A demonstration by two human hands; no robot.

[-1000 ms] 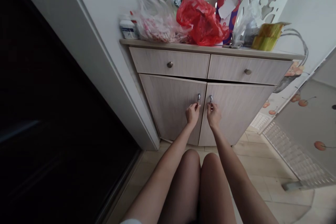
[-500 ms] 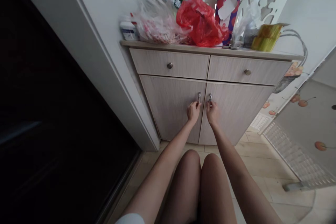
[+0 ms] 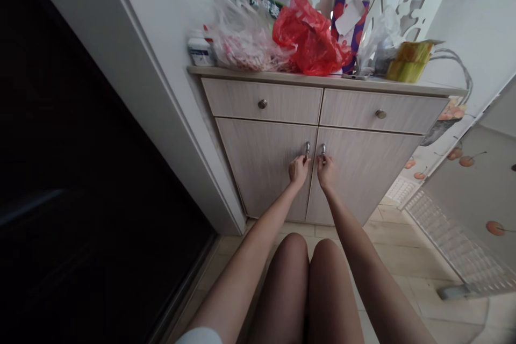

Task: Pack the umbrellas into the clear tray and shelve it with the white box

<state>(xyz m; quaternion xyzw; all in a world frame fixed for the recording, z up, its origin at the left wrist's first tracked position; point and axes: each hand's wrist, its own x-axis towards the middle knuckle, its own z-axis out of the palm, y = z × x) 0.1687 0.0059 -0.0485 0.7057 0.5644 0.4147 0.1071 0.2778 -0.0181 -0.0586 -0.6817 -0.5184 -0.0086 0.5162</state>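
A pale wood-grain cabinet stands in front of me, its left door [image 3: 262, 161] and right door [image 3: 366, 172] both closed. My left hand [image 3: 299, 170] is closed on the lower end of the left metal door handle [image 3: 307, 147]. On the other side of the gap, my right hand [image 3: 327, 172] grips the right metal door handle [image 3: 323, 148] in the same way. The fingertips partly hide the lower ends of both handles. Above the doors, the left drawer [image 3: 229, 98] and right drawer [image 3: 415, 113] are closed, each with a round knob.
On the cabinet top [image 3: 258, 75] lie a red plastic bag [image 3: 304, 37], a clear bag [image 3: 242, 37], a white bottle [image 3: 200, 52] and a yellow package [image 3: 410, 62]. A dark doorway [image 3: 80, 172] is at left. A cherry-patterned panel [image 3: 475, 188] stands at right.
The view has shifted slightly, so the cabinet sits a little lower in the picture. Both hands stay on the handles and the doors remain closed.
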